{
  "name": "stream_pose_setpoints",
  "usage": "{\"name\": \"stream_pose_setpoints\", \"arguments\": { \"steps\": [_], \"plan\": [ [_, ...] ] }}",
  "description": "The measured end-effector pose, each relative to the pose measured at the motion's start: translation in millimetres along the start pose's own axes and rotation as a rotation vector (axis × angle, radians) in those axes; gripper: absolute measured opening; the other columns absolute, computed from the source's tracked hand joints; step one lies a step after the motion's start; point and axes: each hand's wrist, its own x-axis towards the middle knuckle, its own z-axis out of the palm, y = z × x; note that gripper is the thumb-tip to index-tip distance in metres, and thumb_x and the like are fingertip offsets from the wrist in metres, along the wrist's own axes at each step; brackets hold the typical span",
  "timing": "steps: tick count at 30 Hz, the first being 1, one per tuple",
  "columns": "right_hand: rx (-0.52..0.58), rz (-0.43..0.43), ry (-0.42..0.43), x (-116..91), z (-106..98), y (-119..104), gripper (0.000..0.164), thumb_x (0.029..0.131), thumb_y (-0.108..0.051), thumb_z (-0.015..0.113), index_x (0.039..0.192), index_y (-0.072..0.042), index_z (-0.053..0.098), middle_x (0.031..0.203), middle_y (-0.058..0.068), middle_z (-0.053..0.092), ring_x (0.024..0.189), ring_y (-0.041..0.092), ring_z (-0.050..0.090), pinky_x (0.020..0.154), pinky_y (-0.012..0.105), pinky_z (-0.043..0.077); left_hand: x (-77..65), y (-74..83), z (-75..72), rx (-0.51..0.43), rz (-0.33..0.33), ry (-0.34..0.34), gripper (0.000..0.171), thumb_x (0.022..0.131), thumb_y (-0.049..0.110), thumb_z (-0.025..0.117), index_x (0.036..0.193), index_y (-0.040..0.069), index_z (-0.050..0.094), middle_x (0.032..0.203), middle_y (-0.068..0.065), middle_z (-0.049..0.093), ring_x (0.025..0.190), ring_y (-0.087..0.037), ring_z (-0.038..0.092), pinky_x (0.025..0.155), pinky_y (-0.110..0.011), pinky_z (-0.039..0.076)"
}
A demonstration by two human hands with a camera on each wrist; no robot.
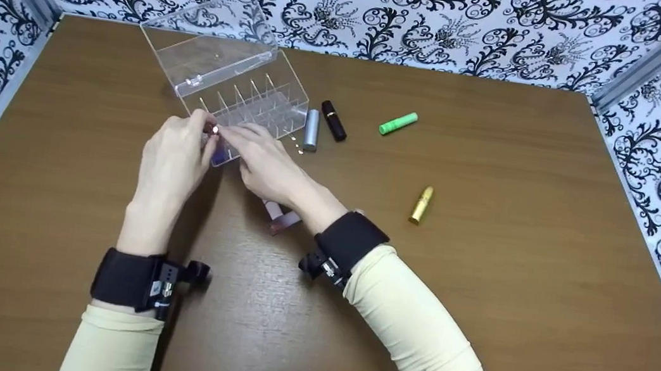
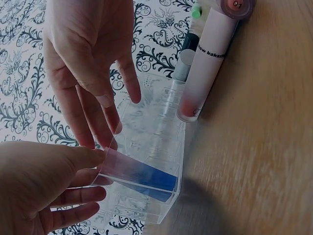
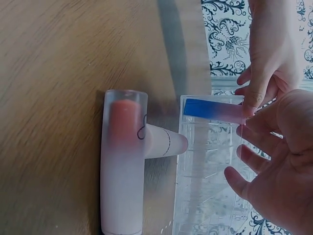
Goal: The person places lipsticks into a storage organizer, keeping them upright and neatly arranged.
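Note:
A blue-and-pink tube [image 2: 142, 174] stands in the near end compartment of the clear divided cosmetics organizer [image 1: 292, 88], whose lid is up. My left hand [image 1: 171, 155] pinches the tube's pink upper end between thumb and fingers, as the left wrist view shows. Across from it, my right hand [image 1: 263, 161] has its fingers extended over the organizer, fingertips right at the tube's top. Two pale pink lip gloss tubes lie on the table below the right hand; one lip gloss [image 3: 122, 166] fills the front of the right wrist view, with the second lip gloss [image 3: 164, 142] behind it.
Right of the organizer lie a silver tube [image 1: 311, 130] and a black lipstick [image 1: 334, 121]. A green tube [image 1: 398, 123] and a gold lipstick [image 1: 422, 205] are farther right. Small shiny flecks [image 1: 297, 145] dot the wooden table [image 1: 480, 307]. Patterned panels [image 1: 454, 23] border it.

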Motion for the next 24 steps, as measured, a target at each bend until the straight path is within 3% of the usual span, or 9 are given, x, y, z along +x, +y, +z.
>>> {"name": "stream_pose_setpoints", "arguments": {
  "steps": [11, 18, 24],
  "plan": [
    [0.017, 0.032, -0.047, -0.7, -2.7, 0.4, 0.059, 0.098, 0.006, 0.047, 0.155, -0.001, 0.035, 0.158, 0.016, 0.039, 0.149, 0.032, 0.029, 0.122, 0.038, 0.021, 1.3, -0.6, 4.6, 0.036, 0.041, 0.022, 0.02, 0.094, 0.005, 0.067, 0.112, -0.003, 0.062, 0.1, -0.025, 0.07, 0.1, -0.045, 0.06, 0.08, -0.057, 0.048],
    [0.0, 0.019, -0.07, -3.1, -4.1, -2.5, 0.058, 0.1, -0.001, 0.051, 0.156, -0.001, 0.034, 0.161, 0.015, 0.034, 0.152, 0.029, 0.024, 0.122, 0.03, 0.011, 1.7, -2.9, 4.2, 0.041, 0.035, 0.013, 0.022, 0.094, 0.006, 0.065, 0.114, -0.004, 0.063, 0.112, -0.025, 0.068, 0.104, -0.047, 0.057, 0.08, -0.059, 0.048],
    [0.036, 0.014, -0.04, -14.1, -11.5, -7.2, 0.057, 0.102, -0.007, 0.056, 0.155, -0.002, 0.036, 0.161, 0.017, 0.034, 0.15, 0.027, 0.029, 0.121, 0.026, 0.015, 1.0, -2.6, 1.7, 0.045, 0.024, 0.019, 0.027, 0.094, 0.009, 0.067, 0.117, -0.005, 0.064, 0.117, -0.026, 0.066, 0.107, -0.046, 0.056, 0.083, -0.058, 0.048]
  ]
}}
